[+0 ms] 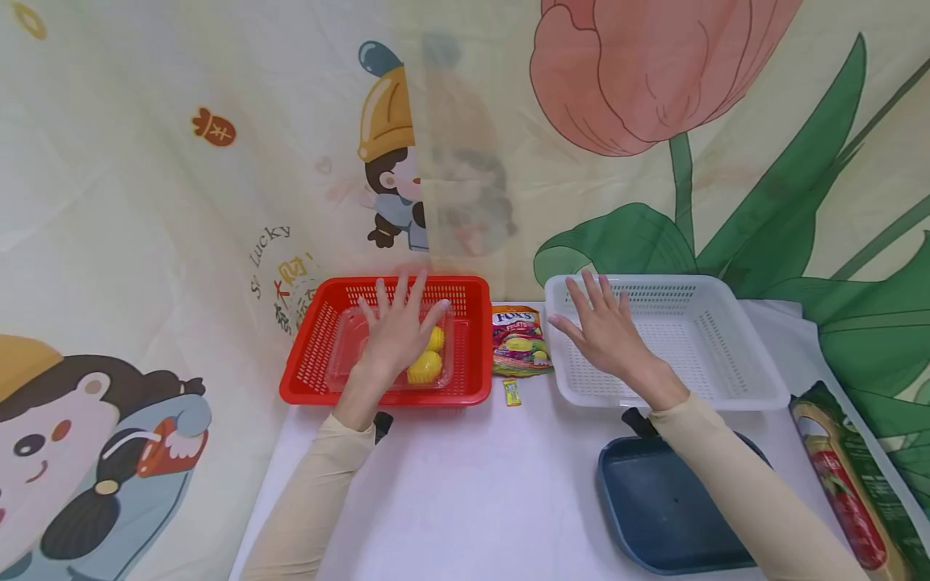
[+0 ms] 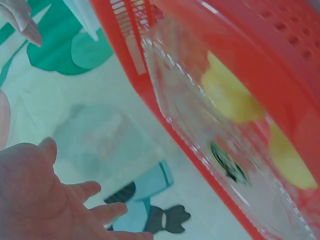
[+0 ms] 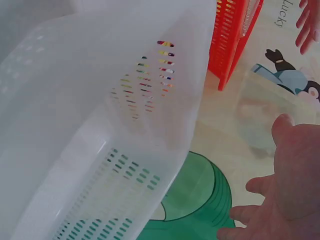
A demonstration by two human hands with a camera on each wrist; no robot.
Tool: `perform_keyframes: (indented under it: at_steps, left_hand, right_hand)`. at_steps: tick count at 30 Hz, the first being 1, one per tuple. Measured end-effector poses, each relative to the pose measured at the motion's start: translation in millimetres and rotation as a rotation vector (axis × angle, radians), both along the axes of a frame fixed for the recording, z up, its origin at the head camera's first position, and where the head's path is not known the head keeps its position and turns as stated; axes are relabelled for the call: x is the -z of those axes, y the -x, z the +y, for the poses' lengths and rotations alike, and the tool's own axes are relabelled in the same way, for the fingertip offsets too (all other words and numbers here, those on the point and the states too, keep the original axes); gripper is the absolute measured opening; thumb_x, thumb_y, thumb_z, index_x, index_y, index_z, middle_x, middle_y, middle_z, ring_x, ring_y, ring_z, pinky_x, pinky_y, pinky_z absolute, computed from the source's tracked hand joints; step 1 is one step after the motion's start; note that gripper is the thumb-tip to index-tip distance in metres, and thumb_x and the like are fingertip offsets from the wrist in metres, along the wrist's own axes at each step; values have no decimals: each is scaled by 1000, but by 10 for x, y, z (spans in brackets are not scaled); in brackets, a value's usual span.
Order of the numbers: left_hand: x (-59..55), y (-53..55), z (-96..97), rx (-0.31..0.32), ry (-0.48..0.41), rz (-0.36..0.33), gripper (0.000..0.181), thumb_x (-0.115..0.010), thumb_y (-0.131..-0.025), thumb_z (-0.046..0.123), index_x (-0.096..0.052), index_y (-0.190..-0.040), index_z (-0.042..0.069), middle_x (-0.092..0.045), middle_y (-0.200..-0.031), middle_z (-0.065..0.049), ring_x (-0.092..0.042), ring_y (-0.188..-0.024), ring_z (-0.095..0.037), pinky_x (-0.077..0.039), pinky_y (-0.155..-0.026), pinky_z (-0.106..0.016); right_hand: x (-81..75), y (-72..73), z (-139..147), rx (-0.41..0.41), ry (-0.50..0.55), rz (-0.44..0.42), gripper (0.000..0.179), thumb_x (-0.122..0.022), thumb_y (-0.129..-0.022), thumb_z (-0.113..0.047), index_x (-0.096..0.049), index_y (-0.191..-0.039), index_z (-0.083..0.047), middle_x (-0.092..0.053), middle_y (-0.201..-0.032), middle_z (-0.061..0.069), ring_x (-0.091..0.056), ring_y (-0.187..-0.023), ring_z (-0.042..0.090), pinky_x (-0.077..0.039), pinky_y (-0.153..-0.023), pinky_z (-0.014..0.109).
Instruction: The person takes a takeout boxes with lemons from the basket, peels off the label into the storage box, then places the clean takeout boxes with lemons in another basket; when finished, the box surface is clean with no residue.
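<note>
My left hand (image 1: 395, 339) is held with fingers spread above a red basket (image 1: 298, 379), gripping nothing. Inside that basket lies a clear plastic box (image 1: 341, 355) with yellow things (image 1: 425, 368) in or under it; their kind is hard to tell. A small dark green mark (image 2: 227, 162) shows on the box in the left wrist view. Over the left part of a white basket (image 1: 748, 379), my right hand (image 1: 606, 335) spreads its fingers and holds nothing. Between the baskets lie a Fox's candy bag (image 1: 520, 343) and a small yellow-green wrapped candy (image 1: 512, 392).
A dark blue tray (image 1: 668, 516) sits in front of the white basket, partly behind my right forearm. Along the table's right edge lies a long green and red package (image 1: 846, 484). A printed curtain (image 1: 465, 161) hangs behind the white tabletop (image 1: 465, 492).
</note>
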State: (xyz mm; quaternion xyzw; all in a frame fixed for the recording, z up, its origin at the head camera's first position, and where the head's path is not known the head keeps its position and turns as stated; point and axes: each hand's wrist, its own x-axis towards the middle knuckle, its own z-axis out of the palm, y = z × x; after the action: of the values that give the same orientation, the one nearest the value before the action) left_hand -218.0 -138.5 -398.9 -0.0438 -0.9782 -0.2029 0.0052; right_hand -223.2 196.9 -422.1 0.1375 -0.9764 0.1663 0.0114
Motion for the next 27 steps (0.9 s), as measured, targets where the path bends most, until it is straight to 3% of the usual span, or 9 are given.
perform_keyframes:
  at_steps: [10, 16, 27]
  left_hand:
    - [25, -27, -357, -77, -5, -38, 82, -38, -101, 65, -6, -165, 26, 0, -171, -16, 8, -153, -54, 9, -114, -79]
    - [40, -49, -512, -104, -24, -62, 83, -38, -101, 65, -5, -165, 24, 2, -171, -18, 6, -153, -55, 7, -114, -79]
    - [5, -67, -779, -163, -48, -127, 90, -35, -100, 69, -2, -164, 15, -3, -168, -27, 0, -152, -57, 0, -115, -80]
  right_hand:
    - [-6, 11, -236, -46, -18, 9, 81, -52, -103, -49, -14, -163, -9, -3, -170, 23, 3, -155, 48, 3, -119, 73]
    - [-1, 21, -441, -87, -12, 8, 81, -53, -102, -50, -19, -162, -8, -7, -169, 23, -4, -155, 49, -6, -121, 71]
    - [6, 88, -909, -157, 78, -70, 85, -61, -98, -50, -21, -162, -12, -11, -170, 18, -15, -155, 43, -17, -122, 66]
